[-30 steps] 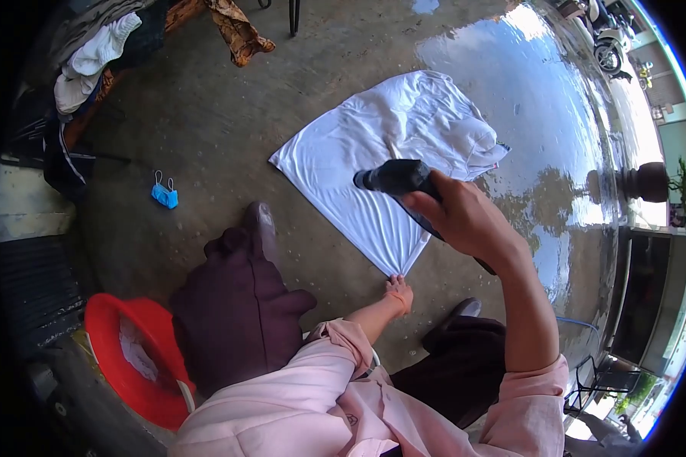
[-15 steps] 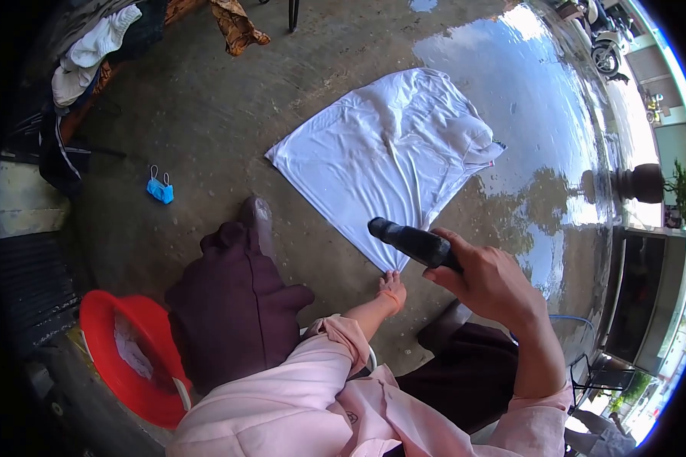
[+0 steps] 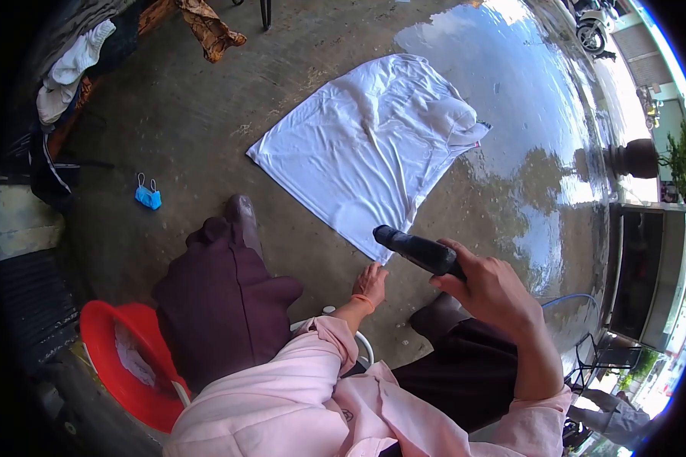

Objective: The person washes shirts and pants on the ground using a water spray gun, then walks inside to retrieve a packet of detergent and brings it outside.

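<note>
A wet white cloth garment (image 3: 358, 145), probably a shirt, lies spread on the floor, its far right part bunched and folded. My left hand (image 3: 370, 283) is at its near corner with the fingers curled and pressed on the fabric; the exact grip is partly hidden. A black tube-shaped tool (image 3: 415, 248), resembling a hose nozzle, is held in my right hand (image 3: 492, 289). Its rounded tip points left, above the near part of the cloth. My right fingers are wrapped round its rear end.
Left of my knee stands a red bucket (image 3: 103, 335), tilted, with white cloth inside. A blue face mask (image 3: 148, 195) lies on the wet floor (image 3: 198, 137). White cloth (image 3: 80, 61) hangs at upper left. A blue hose (image 3: 572, 297) runs at right, near a dark pot (image 3: 636, 158).
The view has shifted slightly. My left hand has drawn a little back toward me, its fingers more curled, and the creases near the cloth's corner are flatter. My right hand keeps the black tool.
</note>
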`<state>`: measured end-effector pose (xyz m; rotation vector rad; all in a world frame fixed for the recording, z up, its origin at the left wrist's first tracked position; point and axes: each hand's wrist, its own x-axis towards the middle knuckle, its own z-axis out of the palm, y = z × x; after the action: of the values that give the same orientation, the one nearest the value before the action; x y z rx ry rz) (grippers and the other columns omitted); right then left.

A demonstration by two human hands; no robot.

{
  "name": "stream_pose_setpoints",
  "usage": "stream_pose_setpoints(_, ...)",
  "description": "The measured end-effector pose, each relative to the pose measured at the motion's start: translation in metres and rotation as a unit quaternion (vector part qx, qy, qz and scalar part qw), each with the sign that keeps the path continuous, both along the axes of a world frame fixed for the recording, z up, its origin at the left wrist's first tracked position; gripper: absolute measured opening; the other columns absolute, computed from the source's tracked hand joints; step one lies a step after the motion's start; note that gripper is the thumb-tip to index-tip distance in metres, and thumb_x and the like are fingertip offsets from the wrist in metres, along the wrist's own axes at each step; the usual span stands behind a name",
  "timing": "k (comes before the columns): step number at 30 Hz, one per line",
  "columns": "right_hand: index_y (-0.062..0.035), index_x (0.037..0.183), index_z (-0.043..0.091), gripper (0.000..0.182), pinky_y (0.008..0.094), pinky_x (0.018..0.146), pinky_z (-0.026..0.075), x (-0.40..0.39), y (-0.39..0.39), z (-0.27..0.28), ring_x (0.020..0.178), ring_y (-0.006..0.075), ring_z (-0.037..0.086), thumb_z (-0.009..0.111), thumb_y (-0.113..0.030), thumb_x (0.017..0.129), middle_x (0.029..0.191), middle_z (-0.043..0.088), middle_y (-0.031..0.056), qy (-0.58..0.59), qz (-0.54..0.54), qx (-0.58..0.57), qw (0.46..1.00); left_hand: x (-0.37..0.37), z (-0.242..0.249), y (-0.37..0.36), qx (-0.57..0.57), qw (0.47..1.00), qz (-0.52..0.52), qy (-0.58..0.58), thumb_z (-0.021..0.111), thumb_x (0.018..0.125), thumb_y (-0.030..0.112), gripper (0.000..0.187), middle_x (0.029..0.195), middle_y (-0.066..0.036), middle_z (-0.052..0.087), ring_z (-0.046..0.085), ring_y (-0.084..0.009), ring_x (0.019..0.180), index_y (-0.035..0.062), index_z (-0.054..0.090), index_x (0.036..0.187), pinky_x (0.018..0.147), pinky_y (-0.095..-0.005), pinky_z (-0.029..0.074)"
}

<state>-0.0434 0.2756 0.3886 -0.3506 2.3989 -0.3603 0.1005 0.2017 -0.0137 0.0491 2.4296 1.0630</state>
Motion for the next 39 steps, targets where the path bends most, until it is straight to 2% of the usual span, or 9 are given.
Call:
stream_pose_setpoints(4, -0.0052, 0.121, 0.05, 0.05, 0.047, 0.061, 0.046, 0.005, 0.017, 0.004, 0.07, 0.0394, 0.061, 0.055, -0.042, 0.087, 0.07, 0.062, 0.0199, 0.036, -0.003, -0.008, 0.999, -0.013, 0.001, 0.007, -0.083, 0.988, -0.002, 0.132, 0.054, 0.082, 0.015, 0.039, 0.132, -0.007, 0.043, 0.041, -0.0246, 0.121, 0.0105, 0.05, 0.121, 0.097, -0.0395, 0.035)
stream_pose_setpoints(5, -0.0052, 0.121, 0.049, 0.051, 0.0468, 0.062, 0.046, 0.004, 0.022, 0.004, 0.07, 0.0394, 0.061, 0.055, -0.042, 0.087, 0.07, 0.062, 0.0201, 0.019, -0.008, 0.021, 1.0, -0.012, -0.008, 0.011, -0.081, 0.992, -0.013, 0.097, 0.06, 0.076, 0.013, 0.052, 0.133, -0.007, 0.043, 0.039, -0.025, 0.123, 0.0089, 0.046, 0.126, 0.1, -0.0394, 0.033)
stream_pose_setpoints(9, -0.0052, 0.121, 0.05, 0.052, 0.0464, 0.062, 0.046, 0.005, 0.039, -0.001, 0.071, 0.0396, 0.061, 0.056, -0.043, 0.086, 0.07, 0.061, 0.0207, -0.007, -0.015, 0.042, 0.999, 0.0, -0.019, 0.02, -0.113, 0.987, -0.025, 0.113, 0.061, 0.075, 0.015, 0.054, 0.134, -0.009, 0.042, 0.038, -0.0248, 0.125, 0.0061, 0.045, 0.126, 0.101, -0.0389, 0.032)
stream_pose_setpoints(15, -0.0078, 0.123, 0.046, 0.051, 0.046, 0.062, 0.046, 0.006, 0.037, 0.003, 0.073, 0.0396, 0.061, 0.057, -0.041, 0.086, 0.073, 0.062, 0.02, 0.025, -0.032, -0.061, 0.997, -0.026, -0.011, 0.018, -0.168, 0.975, -0.03, 0.142, 0.053, 0.083, 0.02, 0.041, 0.105, -0.004, 0.053, 0.049, -0.0201, 0.103, 0.0113, 0.047, 0.123, 0.091, -0.0392, 0.035)
stream_pose_setpoints(18, -0.009, 0.124, 0.044, 0.052, 0.0461, 0.062, 0.046, 0.004, 0.035, 0.007, 0.073, 0.0395, 0.061, 0.058, -0.041, 0.086, 0.074, 0.062, 0.0196, 0.044, -0.029, -0.081, 0.995, -0.047, -0.029, 0.011, -0.274, 0.941, -0.032, 0.198, 0.048, 0.085, 0.017, 0.017, 0.095, -0.003, 0.055, 0.049, -0.0205, 0.097, 0.0139, 0.052, 0.101, 0.087, -0.0406, 0.036)
stream_pose_setpoints(20, -0.0089, 0.124, 0.045, 0.052, 0.046, 0.062, 0.046, 0.001, 0.033, 0.01, 0.072, 0.0394, 0.061, 0.058, -0.041, 0.086, 0.074, 0.063, 0.0195, 0.046, -0.031, -0.081, 0.995, -0.054, -0.027, 0.002, -0.251, 0.943, -0.035, 0.214, 0.046, 0.086, 0.014, 0.009, 0.091, -0.003, 0.055, 0.05, -0.0207, 0.094, 0.0142, 0.053, 0.091, 0.083, -0.0383, 0.038)
stream_pose_setpoints(32, -0.0064, 0.123, 0.047, 0.051, 0.0467, 0.061, 0.046, -0.01, 0.032, -0.007, 0.072, 0.0408, 0.061, 0.056, -0.041, 0.087, 0.074, 0.062, 0.0209, 0.038, -0.054, -0.036, 0.997, -0.017, -0.023, 0.026, -0.096, 0.946, -0.271, -0.147, 0.059, 0.079, 0.012, 0.017, 0.104, -0.016, 0.064, 0.06, -0.0324, 0.102, 0.0054, 0.064, 0.094, 0.085, -0.0409, 0.048)
stream_pose_setpoints(37, -0.0053, 0.125, 0.046, 0.052, 0.0464, 0.061, 0.046, -0.013, 0.03, -0.013, 0.072, 0.0415, 0.061, 0.056, -0.04, 0.088, 0.074, 0.062, 0.0212, 0.133, -0.086, -0.053, 0.986, -0.01, -0.016, 0.032, -0.139, 0.938, -0.291, -0.128, 0.06, 0.079, 0.013, 0.017, 0.106, -0.01, 0.065, 0.056, -0.0292, 0.111, 0.0087, 0.067, 0.093, 0.092, -0.0424, 0.044)
stream_pose_setpoints(39, -0.0052, 0.125, 0.045, 0.052, 0.0462, 0.061, 0.046, -0.012, 0.03, -0.012, 0.071, 0.0417, 0.06, 0.055, -0.04, 0.088, 0.074, 0.062, 0.0213, 0.168, -0.112, -0.093, 0.975, -0.003, -0.019, 0.031, -0.194, 0.935, -0.296, -0.013, 0.06, 0.078, 0.013, 0.018, 0.119, -0.006, 0.055, 0.04, -0.0255, 0.125, 0.0103, 0.069, 0.093, 0.1, -0.0518, 0.034)
